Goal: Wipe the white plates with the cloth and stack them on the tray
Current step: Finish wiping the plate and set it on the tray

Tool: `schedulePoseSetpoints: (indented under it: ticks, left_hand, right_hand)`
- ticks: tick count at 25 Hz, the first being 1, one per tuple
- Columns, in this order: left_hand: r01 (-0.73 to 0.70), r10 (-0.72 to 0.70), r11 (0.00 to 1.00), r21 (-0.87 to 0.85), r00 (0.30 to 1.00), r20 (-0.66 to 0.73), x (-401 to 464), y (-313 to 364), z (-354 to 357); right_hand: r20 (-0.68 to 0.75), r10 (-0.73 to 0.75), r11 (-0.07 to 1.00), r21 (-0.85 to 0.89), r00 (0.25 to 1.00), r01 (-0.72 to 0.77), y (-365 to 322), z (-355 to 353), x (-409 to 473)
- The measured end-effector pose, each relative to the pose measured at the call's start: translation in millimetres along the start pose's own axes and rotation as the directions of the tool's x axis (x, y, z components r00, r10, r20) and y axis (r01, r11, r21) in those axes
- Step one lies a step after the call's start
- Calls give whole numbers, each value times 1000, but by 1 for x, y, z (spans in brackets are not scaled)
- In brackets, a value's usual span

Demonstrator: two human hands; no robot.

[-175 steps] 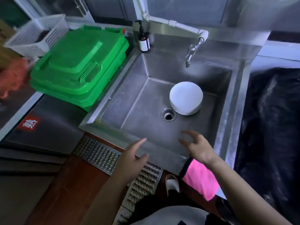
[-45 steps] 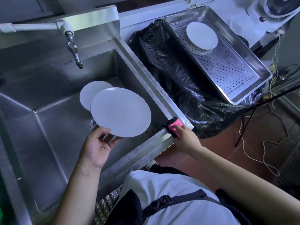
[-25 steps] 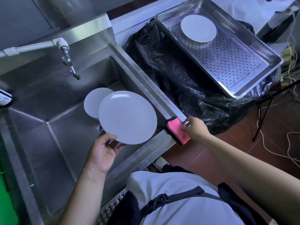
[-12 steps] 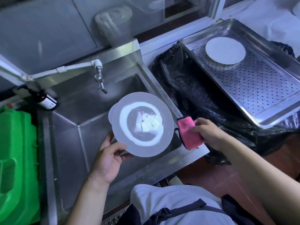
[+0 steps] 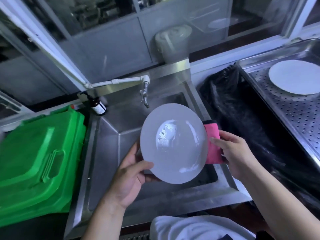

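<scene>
My left hand (image 5: 129,177) grips a white plate (image 5: 173,142) by its lower left rim and holds it tilted above the steel sink (image 5: 110,153). Wet shine shows on the plate's face. My right hand (image 5: 235,153) holds a folded pink cloth (image 5: 212,142) against the plate's right edge; part of the cloth lies behind the rim. One white plate (image 5: 294,77) lies flat in the perforated steel tray (image 5: 294,115) at the right. The plates left in the sink are hidden behind the held plate.
A tap (image 5: 144,96) hangs over the sink's back. A dark bottle (image 5: 97,106) stands at the sink's back left corner. Green plastic bins (image 5: 38,156) fill the left side. Black plastic sheeting (image 5: 242,122) lies between sink and tray.
The cloth has come off the sink's front corner and moved up to the plate's right edge. The plate has risen and tilted toward me. The view has swung left and up.
</scene>
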State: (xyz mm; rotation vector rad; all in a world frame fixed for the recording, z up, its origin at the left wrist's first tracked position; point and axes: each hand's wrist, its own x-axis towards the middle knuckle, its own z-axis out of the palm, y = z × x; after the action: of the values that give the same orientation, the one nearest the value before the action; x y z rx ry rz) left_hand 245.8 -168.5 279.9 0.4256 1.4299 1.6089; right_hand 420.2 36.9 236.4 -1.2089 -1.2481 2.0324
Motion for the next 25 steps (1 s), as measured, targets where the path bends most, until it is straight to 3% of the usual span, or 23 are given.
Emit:
schedulePoseSetpoints:
  ticks: [2,4,6,9,12,14,19,22,25]
  left_hand:
    - [-19,19,1000,-1,998,-57,-3,-4,6]
    - [-50,49,999,-3,992,-116,-4,-7,12]
    - [-94,97,995,26,985,-142,-5,-3,19]
    - [-160,169,984,74,976,-138,-6,13,35]
    - [-196,207,974,115,974,-97,-6,28,57]
    - [-222,238,964,149,966,-99,-10,35,63]
    - [-275,296,942,192,951,-89,-20,47,60]
    - [-301,319,940,159,943,-97,-23,47,61]
    - [-313,317,949,46,938,-140,-29,47,55]
  right_hand:
    - [27,18,999,-43,999,-17,-2,2,5]
    - [-31,-54,988,-149,998,49,-12,5,16]
    - [-64,-269,913,-336,961,233,-32,11,30]
    - [16,-552,698,-539,834,472,-69,43,32]
    - [41,-649,660,-467,760,589,-79,93,16]
    - [83,-653,684,-362,753,633,-76,117,6]
    - [399,-609,739,-29,686,673,-67,125,-14]
    - [572,-582,735,65,578,675,-62,121,-29]
    - [685,-508,760,71,522,646,-60,111,-36]
